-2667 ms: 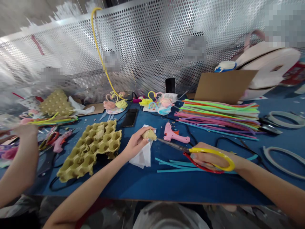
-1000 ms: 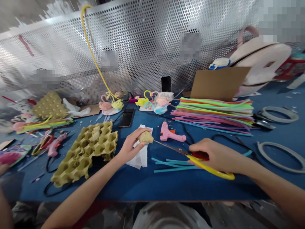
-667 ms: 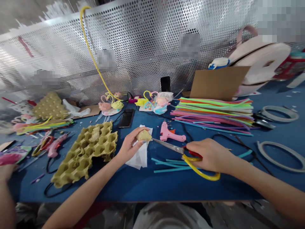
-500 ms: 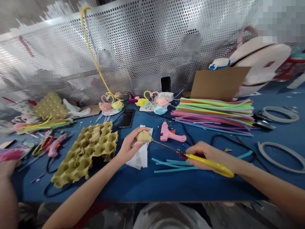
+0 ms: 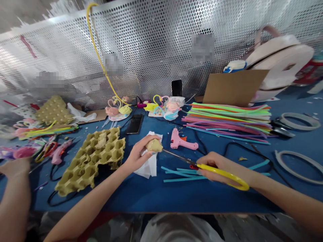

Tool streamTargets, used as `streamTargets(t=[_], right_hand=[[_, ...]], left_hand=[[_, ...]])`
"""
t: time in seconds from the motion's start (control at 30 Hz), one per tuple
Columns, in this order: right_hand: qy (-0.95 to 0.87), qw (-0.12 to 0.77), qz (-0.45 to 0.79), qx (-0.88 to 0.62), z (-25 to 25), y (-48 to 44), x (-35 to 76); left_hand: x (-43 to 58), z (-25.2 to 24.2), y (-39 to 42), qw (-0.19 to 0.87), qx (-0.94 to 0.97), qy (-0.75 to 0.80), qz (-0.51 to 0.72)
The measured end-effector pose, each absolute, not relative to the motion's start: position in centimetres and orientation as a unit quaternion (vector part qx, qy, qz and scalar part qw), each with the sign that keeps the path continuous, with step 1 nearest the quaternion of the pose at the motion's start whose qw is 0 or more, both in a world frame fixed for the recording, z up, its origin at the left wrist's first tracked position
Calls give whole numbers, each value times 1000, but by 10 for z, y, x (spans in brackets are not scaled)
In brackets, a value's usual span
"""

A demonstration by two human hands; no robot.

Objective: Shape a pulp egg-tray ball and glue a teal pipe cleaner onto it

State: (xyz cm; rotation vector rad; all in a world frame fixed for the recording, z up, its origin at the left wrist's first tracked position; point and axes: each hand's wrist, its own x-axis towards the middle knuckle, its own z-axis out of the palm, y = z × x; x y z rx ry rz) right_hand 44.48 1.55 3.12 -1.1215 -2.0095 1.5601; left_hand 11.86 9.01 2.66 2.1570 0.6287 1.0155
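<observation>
My left hand (image 5: 139, 155) pinches a small tan piece of egg carton (image 5: 153, 145) above a white tissue (image 5: 149, 163). My right hand (image 5: 222, 166) grips yellow-and-red-handled scissors (image 5: 202, 164), fingers through the loops. The blades point left and their tips meet the carton piece. A large yellowish egg tray (image 5: 94, 158) with a ragged edge lies just left of my left hand on the blue table (image 5: 176, 196).
A pink glue gun (image 5: 180, 140), teal pipe-cleaner pieces (image 5: 180, 170) and a black cord lie near my right hand. A stack of coloured pipe cleaners (image 5: 229, 120), cardboard (image 5: 233, 87), a phone (image 5: 134, 124) and small craft figures sit further back. Another person's arm (image 5: 13, 188) reaches in at left.
My right hand has worked the scissors open and closed at the carton piece, which stays pinched in my left hand. The other person's hand at left has moved nearer.
</observation>
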Motion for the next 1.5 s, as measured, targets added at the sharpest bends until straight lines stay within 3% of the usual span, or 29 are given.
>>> streamTargets(t=[0.23, 0.63, 1.17, 1.3, 1.5], right_hand=[[-767, 162, 467, -409, 35, 17, 448], [-848, 151, 180, -474, 20, 15, 436], [-875, 189, -218, -389, 12, 20, 443], [-873, 201, -181, -406, 11, 21, 443], [-856, 200, 120, -461, 19, 22, 441]], left_hand=[[121, 26, 91, 357, 806, 267, 391], [127, 23, 90, 335, 781, 349, 394], [129, 18, 96, 561, 646, 332, 396], [129, 14, 97, 593, 627, 324, 387], [124, 14, 99, 467, 720, 289, 424]])
